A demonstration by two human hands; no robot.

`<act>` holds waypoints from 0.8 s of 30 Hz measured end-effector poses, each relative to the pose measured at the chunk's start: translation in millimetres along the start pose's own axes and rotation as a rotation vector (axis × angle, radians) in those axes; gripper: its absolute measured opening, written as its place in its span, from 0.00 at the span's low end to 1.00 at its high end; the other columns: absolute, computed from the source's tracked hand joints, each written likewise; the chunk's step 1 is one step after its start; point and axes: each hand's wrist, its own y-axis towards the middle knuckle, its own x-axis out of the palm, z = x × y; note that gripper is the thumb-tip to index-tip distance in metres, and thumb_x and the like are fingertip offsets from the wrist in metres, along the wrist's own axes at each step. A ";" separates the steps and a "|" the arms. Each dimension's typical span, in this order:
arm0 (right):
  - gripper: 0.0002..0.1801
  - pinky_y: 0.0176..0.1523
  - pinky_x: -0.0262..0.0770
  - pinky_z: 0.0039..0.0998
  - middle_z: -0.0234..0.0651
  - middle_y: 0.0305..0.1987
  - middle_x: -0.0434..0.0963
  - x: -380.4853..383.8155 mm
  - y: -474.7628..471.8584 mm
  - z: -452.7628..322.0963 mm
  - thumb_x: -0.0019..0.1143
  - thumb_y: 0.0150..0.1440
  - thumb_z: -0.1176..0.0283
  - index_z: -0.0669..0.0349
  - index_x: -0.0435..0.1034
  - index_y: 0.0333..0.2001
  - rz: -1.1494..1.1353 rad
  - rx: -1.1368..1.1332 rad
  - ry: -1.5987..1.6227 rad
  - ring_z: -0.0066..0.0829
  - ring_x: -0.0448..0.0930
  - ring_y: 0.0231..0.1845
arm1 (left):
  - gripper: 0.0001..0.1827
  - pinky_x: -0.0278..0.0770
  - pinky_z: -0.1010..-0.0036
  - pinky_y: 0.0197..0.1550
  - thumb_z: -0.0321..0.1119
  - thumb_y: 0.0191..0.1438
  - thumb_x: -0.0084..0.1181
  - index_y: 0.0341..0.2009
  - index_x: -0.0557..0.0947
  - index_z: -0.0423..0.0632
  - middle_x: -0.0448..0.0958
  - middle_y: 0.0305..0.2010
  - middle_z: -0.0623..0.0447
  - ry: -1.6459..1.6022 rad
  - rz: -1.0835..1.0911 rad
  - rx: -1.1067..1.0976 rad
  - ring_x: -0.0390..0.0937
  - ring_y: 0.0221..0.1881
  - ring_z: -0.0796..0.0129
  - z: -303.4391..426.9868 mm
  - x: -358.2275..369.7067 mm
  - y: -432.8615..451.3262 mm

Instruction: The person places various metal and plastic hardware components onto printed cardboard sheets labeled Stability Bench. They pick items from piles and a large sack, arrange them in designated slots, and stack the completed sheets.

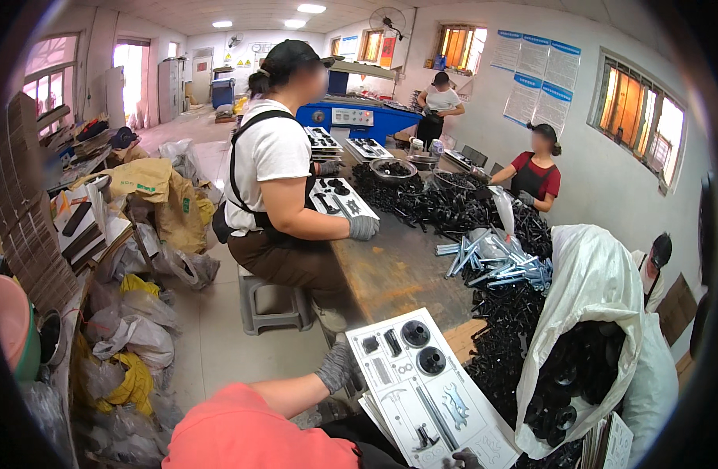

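Note:
A white printed card (394,375) with part outlines lies tilted before me, partly over the table's near end. Two round black flanged parts (431,360) and smaller black plastic pieces (392,342) rest on its upper half. Lower down are a metal open-end wrench (455,407), a long grey bar (436,415) and a black bracket-like piece (425,437). My left hand (337,368), in a grey knit glove, grips the card's left edge near its upper corner. At the bottom rim, my right hand (468,459) is at the card's lower edge, mostly cut off; its grip is hidden.
Black bolts (499,346) and zinc-coloured rods (505,267) are heaped on the table (388,281). An open white woven sack (593,269) holds round black parts at right. A co-worker (271,152) sits on a grey stool (271,305) at left; others work farther back.

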 end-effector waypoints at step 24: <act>0.22 0.37 0.74 0.29 0.51 0.55 0.65 83.0 184.4 -23.3 0.49 0.50 0.72 0.62 0.62 0.51 -0.221 -0.355 -0.554 0.30 0.78 0.30 | 0.26 0.71 0.68 0.50 0.48 0.57 0.45 0.52 0.69 0.40 0.73 0.49 0.47 -0.055 -0.043 0.155 0.72 0.47 0.61 23.9 0.0 71.6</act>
